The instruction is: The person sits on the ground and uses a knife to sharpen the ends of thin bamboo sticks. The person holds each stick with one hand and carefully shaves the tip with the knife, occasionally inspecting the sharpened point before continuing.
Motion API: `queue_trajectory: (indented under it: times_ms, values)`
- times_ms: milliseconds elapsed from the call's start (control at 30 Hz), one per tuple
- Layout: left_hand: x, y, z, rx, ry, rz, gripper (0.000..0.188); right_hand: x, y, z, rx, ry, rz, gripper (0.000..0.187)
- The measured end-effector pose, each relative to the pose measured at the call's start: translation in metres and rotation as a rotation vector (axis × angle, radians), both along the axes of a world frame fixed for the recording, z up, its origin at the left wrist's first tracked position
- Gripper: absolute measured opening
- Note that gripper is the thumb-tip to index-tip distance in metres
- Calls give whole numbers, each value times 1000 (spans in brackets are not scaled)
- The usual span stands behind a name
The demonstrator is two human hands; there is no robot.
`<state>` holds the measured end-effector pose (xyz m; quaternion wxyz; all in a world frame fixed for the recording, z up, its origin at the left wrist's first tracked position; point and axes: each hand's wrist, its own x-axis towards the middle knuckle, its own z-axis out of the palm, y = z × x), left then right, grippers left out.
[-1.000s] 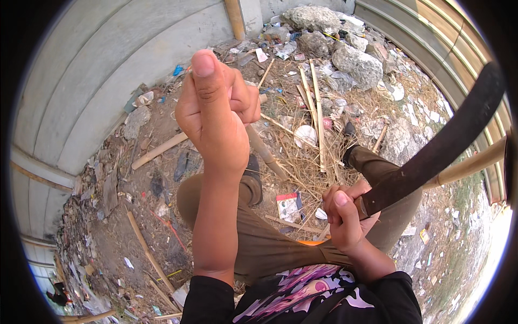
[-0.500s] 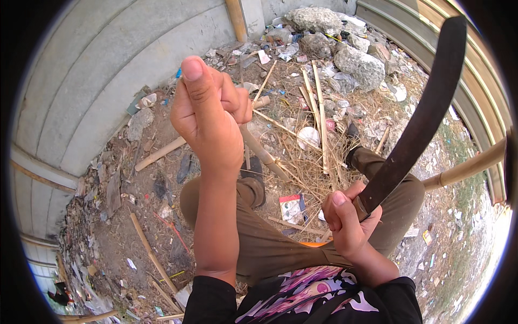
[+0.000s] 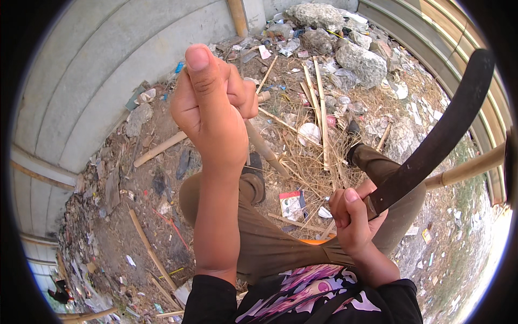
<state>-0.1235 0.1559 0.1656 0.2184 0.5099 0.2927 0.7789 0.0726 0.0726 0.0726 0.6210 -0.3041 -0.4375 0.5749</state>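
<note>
The long knife lies inside the right hand's grip, fingers wrapped around its handle, so that hand is the nearer one. From there the knife's long axis runs forward and rightward, the dark blade curving away from the left hand. That hand is well apart to the knife's left, fingers pressed into a fist, thumb uppermost; whether it encloses anything, I cannot tell. Split sticks lie left of the blade.

Right: blade, blackish. Bottom: black shirt, pink-and-white print. Centre: olive-brown trousers. Upper left: grey wall, dark curved lines.
</note>
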Motion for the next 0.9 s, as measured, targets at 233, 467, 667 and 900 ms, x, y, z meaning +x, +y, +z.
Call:
queue_trajectory:
  times_ms: [233, 467, 667, 900]
  values:
    - [10, -6, 4, -21, 1, -1, 51, -7, -19, -104, -471, -734, 348, 36]
    - [3, -8, 3, -8, -19, -34, 50, 7, -13, -11, 58, -384, -9, 23]
    - [18, 0, 5, 2, 15, -65, 52, 5, -28, -131, -303, -719, 289, 23]
    - [7, -3, 1, 20, -33, -84, 48, 6, -8, -37, -186, -502, 164, 28]
